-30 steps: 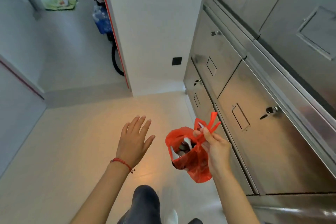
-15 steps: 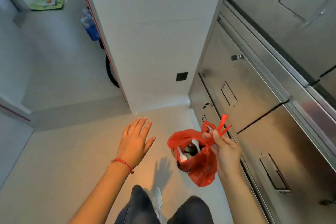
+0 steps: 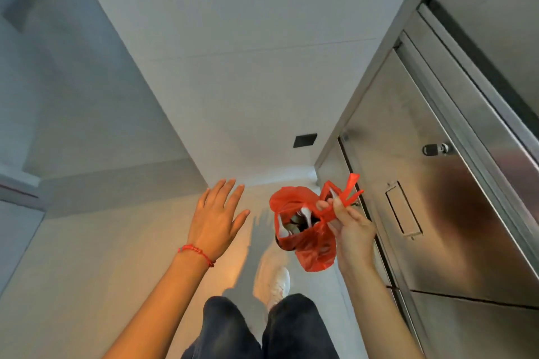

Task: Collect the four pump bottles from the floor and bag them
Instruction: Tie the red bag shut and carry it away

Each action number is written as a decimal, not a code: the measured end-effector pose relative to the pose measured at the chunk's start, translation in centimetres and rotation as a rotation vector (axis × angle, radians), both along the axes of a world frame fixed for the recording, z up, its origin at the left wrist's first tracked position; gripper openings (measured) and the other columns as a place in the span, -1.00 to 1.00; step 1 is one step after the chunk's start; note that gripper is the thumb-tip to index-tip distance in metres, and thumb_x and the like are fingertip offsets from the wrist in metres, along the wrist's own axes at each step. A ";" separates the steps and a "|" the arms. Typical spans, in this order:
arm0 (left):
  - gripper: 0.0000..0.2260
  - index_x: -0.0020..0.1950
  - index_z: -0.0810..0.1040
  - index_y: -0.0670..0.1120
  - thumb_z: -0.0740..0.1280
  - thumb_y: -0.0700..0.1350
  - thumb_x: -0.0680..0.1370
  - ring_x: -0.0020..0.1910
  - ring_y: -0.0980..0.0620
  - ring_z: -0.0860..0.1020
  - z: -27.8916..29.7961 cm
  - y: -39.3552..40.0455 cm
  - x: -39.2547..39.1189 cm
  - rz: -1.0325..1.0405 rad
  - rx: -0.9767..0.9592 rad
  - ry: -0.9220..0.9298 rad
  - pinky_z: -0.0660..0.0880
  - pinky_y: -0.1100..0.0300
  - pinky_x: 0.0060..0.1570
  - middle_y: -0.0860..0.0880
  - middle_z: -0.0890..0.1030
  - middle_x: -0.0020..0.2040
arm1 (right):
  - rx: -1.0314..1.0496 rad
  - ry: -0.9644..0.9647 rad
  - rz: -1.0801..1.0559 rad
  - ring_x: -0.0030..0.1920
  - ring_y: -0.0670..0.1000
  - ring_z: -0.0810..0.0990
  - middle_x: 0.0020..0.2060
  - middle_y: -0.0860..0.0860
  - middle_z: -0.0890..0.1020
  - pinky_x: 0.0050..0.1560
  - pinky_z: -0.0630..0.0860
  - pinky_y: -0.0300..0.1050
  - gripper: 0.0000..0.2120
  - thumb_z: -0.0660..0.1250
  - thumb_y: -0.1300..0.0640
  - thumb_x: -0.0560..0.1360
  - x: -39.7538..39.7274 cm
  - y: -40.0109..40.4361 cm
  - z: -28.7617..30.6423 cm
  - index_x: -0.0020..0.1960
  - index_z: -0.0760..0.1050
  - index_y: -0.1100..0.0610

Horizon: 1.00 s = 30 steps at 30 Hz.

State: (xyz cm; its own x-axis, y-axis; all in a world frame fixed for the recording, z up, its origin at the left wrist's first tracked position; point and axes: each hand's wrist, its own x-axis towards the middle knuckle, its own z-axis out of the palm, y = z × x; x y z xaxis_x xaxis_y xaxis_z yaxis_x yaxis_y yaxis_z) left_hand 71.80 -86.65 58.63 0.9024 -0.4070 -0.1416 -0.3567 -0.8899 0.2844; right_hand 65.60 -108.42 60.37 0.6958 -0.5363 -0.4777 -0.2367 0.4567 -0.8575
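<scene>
Bagging looks done: no pump bottles left on the visible floor (image 3: 96, 265).

Beside the steel cabinets (image 3: 431, 213), the red plastic bag (image 3: 313, 245) hangs from the right hand (image 3: 350, 227), its grip pinching the handles; white pump heads (image 3: 291, 220) show inside, count unclear. Left hand (image 3: 217, 220) hovers spread, empty. Next, probably securing the handles.

The bag (image 3: 309, 242) hangs at centre right of the frame, held by the right hand (image 3: 351, 229), with pump bottles (image 3: 294, 220) inside. The left hand (image 3: 217, 218) is left of it, apart. Cabinets (image 3: 437, 198) fill the right side; a shoe (image 3: 272, 280) stands on the floor (image 3: 87, 256) below the bag.
</scene>
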 end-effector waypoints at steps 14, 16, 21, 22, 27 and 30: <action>-0.47 0.26 0.45 -0.23 -0.03 0.12 0.55 0.26 -0.30 0.43 -15.8 -2.4 13.6 -0.081 0.022 0.059 0.39 -0.21 0.17 -0.27 0.50 0.25 | -0.049 0.185 -0.039 -0.13 0.05 0.67 -0.31 0.02 0.72 -0.04 0.52 -0.14 -0.86 0.38 0.15 0.43 12.7 -1.9 -19.6 -0.27 0.68 0.07; -0.44 0.27 0.44 -0.23 -0.07 0.14 0.57 0.25 -0.30 0.43 -19.1 -2.5 14.6 -0.084 0.022 0.069 0.40 -0.22 0.17 -0.28 0.49 0.25 | -0.054 0.201 -0.046 -0.08 0.11 0.65 -0.27 0.05 0.72 0.02 0.52 -0.07 -0.89 0.39 0.13 0.42 13.6 -2.1 -23.3 -0.24 0.68 0.09; -0.46 0.29 0.41 -0.22 -0.04 0.14 0.56 0.29 -0.29 0.39 -28.2 -3.0 16.4 -0.061 0.010 0.102 0.39 -0.23 0.19 -0.28 0.46 0.28 | -0.058 0.237 -0.047 -0.12 0.11 0.62 -0.27 0.11 0.69 -0.03 0.54 -0.08 -0.91 0.39 0.13 0.42 15.3 -1.9 -32.7 -0.21 0.67 0.12; -0.49 0.28 0.42 -0.23 0.01 0.11 0.55 0.28 -0.30 0.40 -30.0 -3.2 16.8 -0.057 0.005 0.103 0.41 -0.25 0.17 -0.29 0.47 0.27 | -0.056 0.241 -0.044 -0.13 0.11 0.62 -0.28 0.12 0.67 -0.03 0.54 -0.07 -0.91 0.39 0.14 0.42 15.6 -1.8 -34.6 -0.20 0.66 0.13; -0.58 0.25 0.45 -0.24 0.33 -0.05 0.47 0.23 -0.30 0.44 -37.8 -4.5 18.0 -0.068 0.010 0.063 0.40 -0.25 0.14 -0.30 0.51 0.23 | -0.076 0.257 -0.049 -0.15 0.10 0.60 -0.32 0.10 0.64 -0.04 0.53 -0.07 -0.91 0.38 0.17 0.43 17.8 -2.0 -42.6 -0.24 0.63 0.12; -0.58 0.24 0.46 -0.24 0.36 -0.08 0.45 0.23 -0.30 0.45 -41.3 -4.8 18.8 -0.082 0.012 0.064 0.40 -0.24 0.14 -0.29 0.51 0.22 | -0.074 0.258 -0.075 -0.14 0.12 0.57 -0.34 0.09 0.61 -0.02 0.51 -0.03 -0.87 0.38 0.17 0.43 19.0 -2.3 -46.2 -0.29 0.63 0.08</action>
